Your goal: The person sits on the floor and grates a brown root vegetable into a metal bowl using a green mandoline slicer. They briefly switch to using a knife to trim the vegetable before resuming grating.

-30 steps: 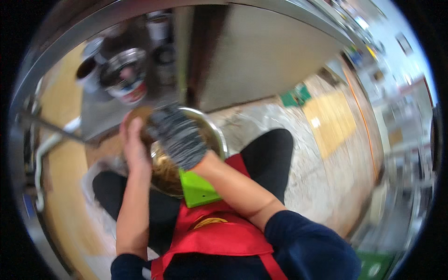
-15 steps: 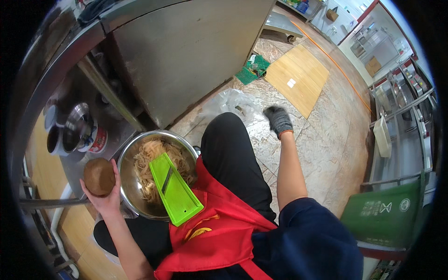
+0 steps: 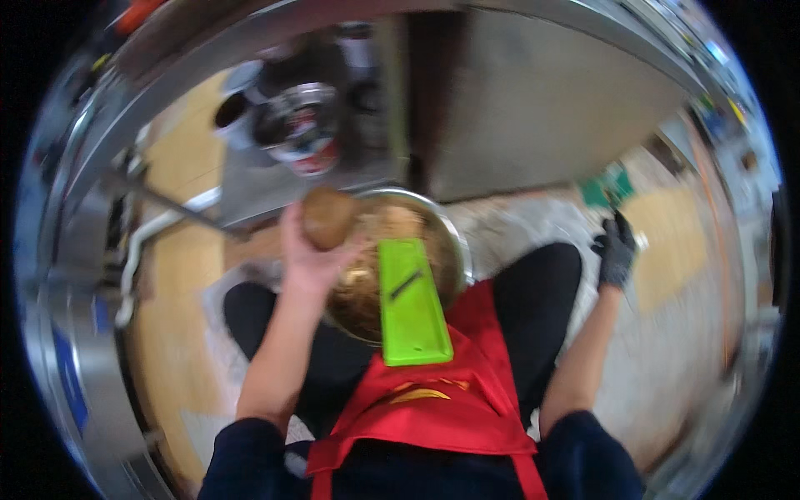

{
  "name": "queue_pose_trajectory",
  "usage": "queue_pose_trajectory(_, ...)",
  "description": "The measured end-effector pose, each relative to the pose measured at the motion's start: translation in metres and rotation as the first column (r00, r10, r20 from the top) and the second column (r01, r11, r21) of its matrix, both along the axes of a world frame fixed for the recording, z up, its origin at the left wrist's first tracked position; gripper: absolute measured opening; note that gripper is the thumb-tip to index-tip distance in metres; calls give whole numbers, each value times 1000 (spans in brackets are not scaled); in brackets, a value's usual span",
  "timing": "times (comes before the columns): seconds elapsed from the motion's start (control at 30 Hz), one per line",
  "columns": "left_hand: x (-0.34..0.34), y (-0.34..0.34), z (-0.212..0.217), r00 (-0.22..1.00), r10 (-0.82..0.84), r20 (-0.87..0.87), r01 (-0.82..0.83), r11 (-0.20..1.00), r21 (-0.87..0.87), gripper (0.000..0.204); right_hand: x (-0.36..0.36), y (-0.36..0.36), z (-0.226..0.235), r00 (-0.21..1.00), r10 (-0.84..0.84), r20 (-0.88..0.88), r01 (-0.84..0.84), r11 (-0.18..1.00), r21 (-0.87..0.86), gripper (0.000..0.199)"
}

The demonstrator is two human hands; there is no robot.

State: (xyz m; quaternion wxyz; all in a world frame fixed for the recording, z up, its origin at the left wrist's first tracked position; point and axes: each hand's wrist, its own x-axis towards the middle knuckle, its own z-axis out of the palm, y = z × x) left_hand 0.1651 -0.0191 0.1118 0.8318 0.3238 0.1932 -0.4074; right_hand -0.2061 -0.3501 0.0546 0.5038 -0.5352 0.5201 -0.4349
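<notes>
My bare left hand (image 3: 304,265) is closed around a round brown root vegetable (image 3: 327,218), held over the left side of a steel bowl (image 3: 463,250). Pale brown shreds (image 3: 357,307) fill much of the bowl, which stands between my knees. A bright green slicer (image 3: 418,325) with a dark slanted blade leans from the bowl onto my red apron (image 3: 425,425). Out beyond my right knee, my right hand (image 3: 617,250) wears a dark grey glove. Its fingers look spread with nothing in them, though motion blurs them.
Tubs and a metal container (image 3: 304,125) sit on a low steel shelf (image 3: 258,187) at the far left. A steel cabinet panel (image 3: 550,108) rises ahead. Clear plastic (image 3: 533,225) lies on the floor, near a green item (image 3: 607,185) and a wooden board (image 3: 667,250).
My view has swung left, so the bowl appears nearer the middle. My left hand has brought the root vegetable closer to the bowl and slicer. My gloved right hand remains out to the side.
</notes>
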Motion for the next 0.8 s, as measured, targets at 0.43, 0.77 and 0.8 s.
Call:
queue_pose_trajectory(0.43,-33,-18,-13,838,-181,515,164,983,79,60,234,193,48,502,824,262,-840,537,-79,71)
queue_pose_trajectory(0.77,-2,-7,-9,973,-108,204,189,882,-432,64,260,163,185,691,286,-664,-690,-11,-724,45)
queue_pose_trajectory(0.8,-7,-12,1,980,-113,166,176,886,-430,65,262,141,210,831,274,-484,-499,-17,-867,38)
